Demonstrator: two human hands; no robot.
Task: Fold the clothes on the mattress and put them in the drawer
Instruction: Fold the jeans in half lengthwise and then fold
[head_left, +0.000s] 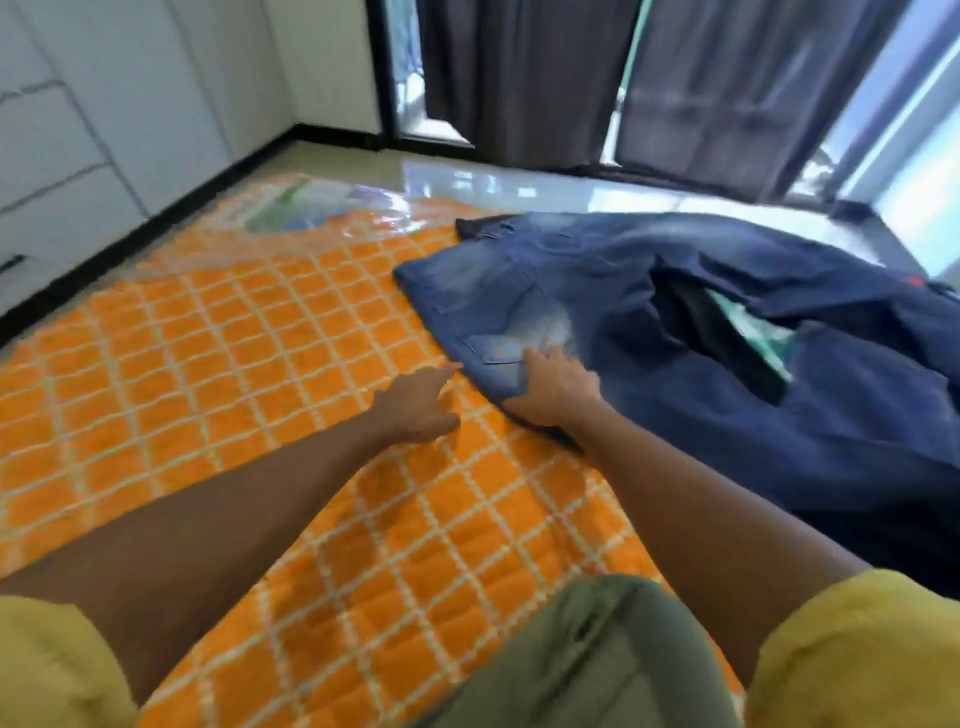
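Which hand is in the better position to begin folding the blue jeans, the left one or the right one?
Probably the right hand: it already rests on the near edge of the jeans. The left hand is over the orange mattress beside them, fingers extended toward the edge.

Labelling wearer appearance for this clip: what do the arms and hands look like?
Both forearms are bare. Short mustard-yellow sleeves show at the bottom corners. No gloves, watch or rings visible on the left hand or right hand, though the frame is blurry.

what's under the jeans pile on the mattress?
Under the blue jeans lies the orange quilted mattress. A gap shows dark cloth and a green-white item. What else is buried cannot be seen. The right hand rests on the denim.
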